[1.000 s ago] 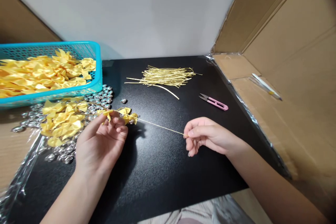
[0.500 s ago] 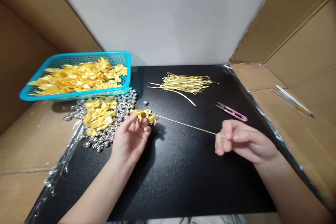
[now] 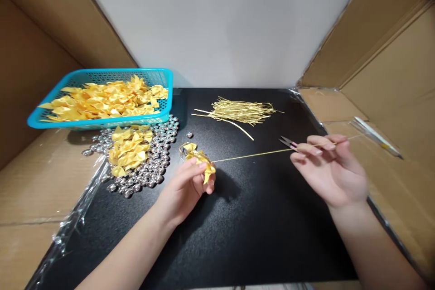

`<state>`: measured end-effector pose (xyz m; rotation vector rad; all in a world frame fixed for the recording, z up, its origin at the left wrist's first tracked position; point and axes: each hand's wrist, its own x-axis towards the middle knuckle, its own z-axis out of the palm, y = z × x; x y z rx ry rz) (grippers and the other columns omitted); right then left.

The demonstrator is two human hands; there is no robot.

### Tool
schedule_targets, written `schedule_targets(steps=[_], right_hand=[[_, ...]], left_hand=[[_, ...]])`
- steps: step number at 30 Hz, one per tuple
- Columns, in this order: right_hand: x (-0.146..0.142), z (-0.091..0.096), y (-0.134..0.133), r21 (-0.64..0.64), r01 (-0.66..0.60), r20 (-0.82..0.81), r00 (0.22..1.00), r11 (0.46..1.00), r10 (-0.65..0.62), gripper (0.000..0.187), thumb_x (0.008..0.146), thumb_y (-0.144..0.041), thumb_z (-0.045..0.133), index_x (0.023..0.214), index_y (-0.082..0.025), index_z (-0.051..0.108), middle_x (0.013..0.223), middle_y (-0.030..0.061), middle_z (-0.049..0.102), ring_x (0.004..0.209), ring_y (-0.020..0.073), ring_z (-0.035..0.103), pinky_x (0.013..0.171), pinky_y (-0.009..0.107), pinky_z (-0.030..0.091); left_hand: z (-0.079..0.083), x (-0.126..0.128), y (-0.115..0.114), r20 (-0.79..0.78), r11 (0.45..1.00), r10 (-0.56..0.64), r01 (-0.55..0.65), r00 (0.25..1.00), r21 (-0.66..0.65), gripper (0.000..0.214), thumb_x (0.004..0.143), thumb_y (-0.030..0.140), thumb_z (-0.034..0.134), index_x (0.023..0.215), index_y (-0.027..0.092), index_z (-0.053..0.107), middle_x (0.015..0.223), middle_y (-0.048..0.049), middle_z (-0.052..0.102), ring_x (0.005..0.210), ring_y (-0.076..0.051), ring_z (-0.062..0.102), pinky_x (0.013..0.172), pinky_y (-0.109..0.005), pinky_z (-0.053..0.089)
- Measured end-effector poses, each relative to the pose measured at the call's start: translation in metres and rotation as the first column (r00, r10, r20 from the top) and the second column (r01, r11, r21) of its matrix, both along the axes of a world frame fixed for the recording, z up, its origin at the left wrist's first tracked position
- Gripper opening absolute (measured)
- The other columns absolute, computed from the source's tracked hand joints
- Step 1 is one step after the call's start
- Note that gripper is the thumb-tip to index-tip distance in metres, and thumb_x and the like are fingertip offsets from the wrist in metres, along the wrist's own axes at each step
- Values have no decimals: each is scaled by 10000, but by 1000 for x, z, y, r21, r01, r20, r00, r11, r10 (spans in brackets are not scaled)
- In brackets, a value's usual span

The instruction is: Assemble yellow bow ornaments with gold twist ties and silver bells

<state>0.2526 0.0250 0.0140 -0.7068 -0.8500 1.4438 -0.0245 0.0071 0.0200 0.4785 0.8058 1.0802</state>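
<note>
Yellow satin shows between the fingers of the left hand (image 3: 190, 186), which is closed on a small ribbon bow (image 3: 199, 159) just above the black tabletop (image 3: 238, 226). From that bow a thin gold wire (image 3: 251, 155) runs taut to the right hand (image 3: 328, 167), whose thumb and fingertips are pinched together on the wire near its far end; a short tail of wire sticks out past the fingers towards the cardboard wall (image 3: 390, 77). The right hand hovers over a pair of pink snips (image 3: 288, 142), of which only the blade tips show beside the fingers.

Taking the bow as the landmark: to its left lies a heap of silver beads (image 3: 156, 163) with a pile of loose yellow bows (image 3: 131, 147) on top, all resting on clear plastic wrap (image 3: 74, 217). Beyond that heap, further left and back, stands a turquoise basket (image 3: 102, 122) filled with more yellow bows. A single silver bead (image 3: 190, 135) lies just behind the bow. Further back and to the right is a bundle of cut gold wires (image 3: 241, 111). Far to the right, on the cardboard flap, lies a white pen-like tool (image 3: 377, 137).
</note>
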Motion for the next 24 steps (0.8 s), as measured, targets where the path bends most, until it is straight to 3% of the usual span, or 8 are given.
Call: schedule_targets(steps=[4,12,19,24], right_hand=[[-2,1,1,-37,-22,-182,983,999,15,79,827,-347,726,774,-378,676,750,-53,536,683,110,542,653,283,455],[-6,5,0,-131,-5,-374,926,991,-45,216,685,-241,853,735,-308,653,781,-121,655,787,90,663,745,254,549],[-7,7,-1,-194,70,-299,946,978,-127,241,689,-242,842,772,-274,618,629,-107,560,624,82,580,757,256,543],[-26,3,-7,-194,-44,-72,997,980,30,136,823,-272,708,776,-224,589,559,-78,362,503,82,344,651,232,459]], left_hand=[[-1,-2,0,-12,1000,12,-12,1000,-8,187,616,196,817,693,142,655,560,26,609,469,-79,548,456,-180,471],[-1,-1,1,3,1000,-6,6,1000,-21,251,587,221,853,700,139,644,550,41,592,471,-77,536,458,-183,488],[-5,-1,0,-77,998,-59,61,995,28,245,609,261,851,692,139,655,586,22,629,494,-90,555,470,-187,491],[-12,4,-3,-176,979,-193,201,965,30,213,673,285,835,718,134,693,654,-9,687,559,-84,583,543,-175,496]])
